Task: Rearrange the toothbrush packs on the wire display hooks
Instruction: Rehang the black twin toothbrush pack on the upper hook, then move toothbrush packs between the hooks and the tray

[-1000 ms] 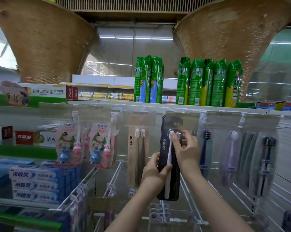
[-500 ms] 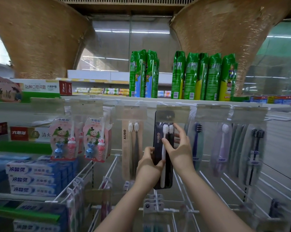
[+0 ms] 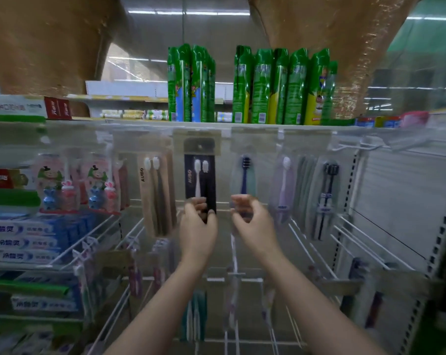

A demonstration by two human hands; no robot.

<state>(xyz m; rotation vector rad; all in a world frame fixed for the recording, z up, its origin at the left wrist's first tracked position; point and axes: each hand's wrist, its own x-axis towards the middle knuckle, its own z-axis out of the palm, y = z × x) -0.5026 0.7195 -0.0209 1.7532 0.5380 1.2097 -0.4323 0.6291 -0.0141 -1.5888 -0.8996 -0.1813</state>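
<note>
Black pack (image 3: 200, 175) hangs on its hook; left hand (image 3: 197, 226) pinches its bottom end. Right hand (image 3: 252, 221) loosely curled, empty, just beside. Other packs untouched, likely more to sort.

The word "AUBO" is running vertically in pale letters down the left edge of the black toothbrush pack (image 3: 200, 175) hanging at the centre of the rack. The same "AUBO" is showing in dark letters along the left side of the tan toothbrush pack (image 3: 156, 196) just beside it. White Chinese characters are showing on the blue toothpaste boxes (image 3: 24, 242) at the left, too blurred to read. Labels on the green bottles (image 3: 262, 88) above are illegible.
</note>
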